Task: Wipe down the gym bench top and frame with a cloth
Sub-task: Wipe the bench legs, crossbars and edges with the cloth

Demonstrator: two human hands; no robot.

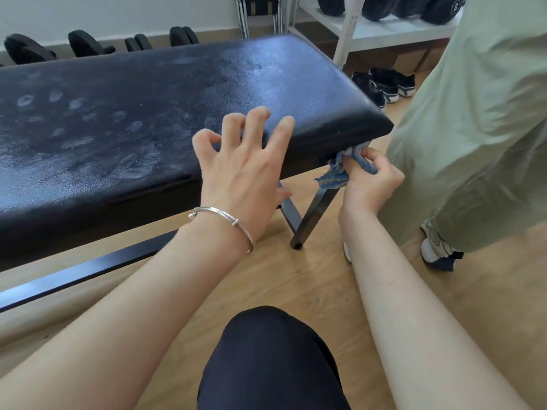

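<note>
Her left hand [245,167] braces spread-fingered on the dusty bench top [133,113] while her right hand [368,180] clutches the blue cloth [333,174] under the corner, so I'd wrap the frame leg [313,214] and drag downward firmly.

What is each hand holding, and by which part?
The right hand grips the blue cloth by its bunched upper part, against the frame leg under the bench pad. The left hand holds nothing; its fingertips rest on the pad.
</note>
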